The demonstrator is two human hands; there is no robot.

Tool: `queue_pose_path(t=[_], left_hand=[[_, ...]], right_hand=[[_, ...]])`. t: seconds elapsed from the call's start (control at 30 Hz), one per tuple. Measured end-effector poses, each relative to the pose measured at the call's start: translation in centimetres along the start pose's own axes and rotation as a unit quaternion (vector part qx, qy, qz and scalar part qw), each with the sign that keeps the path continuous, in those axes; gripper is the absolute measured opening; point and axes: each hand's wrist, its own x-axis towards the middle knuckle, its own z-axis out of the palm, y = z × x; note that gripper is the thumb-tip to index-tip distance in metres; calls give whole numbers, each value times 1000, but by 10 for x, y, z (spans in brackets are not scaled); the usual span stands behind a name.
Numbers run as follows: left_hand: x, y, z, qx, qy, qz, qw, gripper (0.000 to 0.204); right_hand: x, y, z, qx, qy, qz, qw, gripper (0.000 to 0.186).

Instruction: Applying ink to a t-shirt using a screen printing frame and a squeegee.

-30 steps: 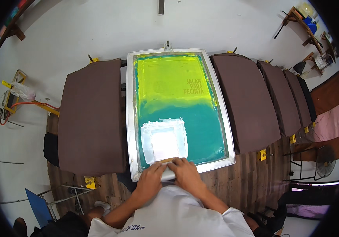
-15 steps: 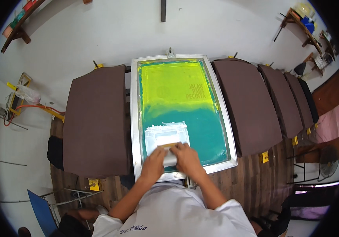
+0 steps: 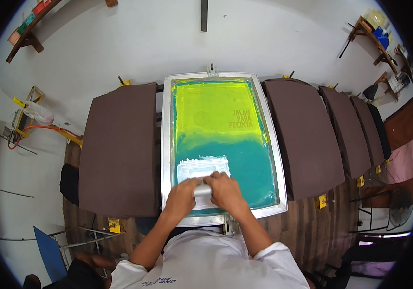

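Note:
A screen-printing frame (image 3: 166, 144) with a pale metal rim lies in front of me. Its mesh is yellow-green at the far half and teal (image 3: 250, 168) at the near half, with lettering at the right of the yellow part. White ink (image 3: 201, 164) covers a patch at the near left. My left hand (image 3: 182, 195) and my right hand (image 3: 223, 190) are side by side, both closed on a squeegee (image 3: 202, 190) over this patch. The fingers cover most of the squeegee; a pale part shows between the hands.
Brown cloth-covered boards flank the frame, one at the left (image 3: 117, 154) and several at the right (image 3: 307, 135). A hinge clamp (image 3: 212, 70) stands at the frame's far edge. Below the boards is a wooden floor (image 3: 298, 236). A blue panel (image 3: 50, 255) leans at the lower left.
Both hands and the squeegee have moved slightly away from me over the white ink. The squeegee's wooden top edge, visible before, is now covered by my fingers. The whole view has shifted a little.

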Motion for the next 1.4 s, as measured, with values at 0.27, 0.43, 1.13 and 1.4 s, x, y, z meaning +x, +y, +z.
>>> queue_pose_path(t=[0.27,0.43,1.13,1.4], left_hand=[[-57,-2,29,57,-54,5,997,58],[-76,26,6,43,-145,-51,987,63],[-45,8,21,42,-13,-1,999,66],[-67,5,21,25,-70,-11,997,64]], right_hand=[[-54,-2,50,16,47,-14,999,38],[-78,-19,35,26,-6,-7,1000,53],[-46,-8,41,-35,73,0,997,42],[-68,-15,51,-16,15,7,1000,44]])
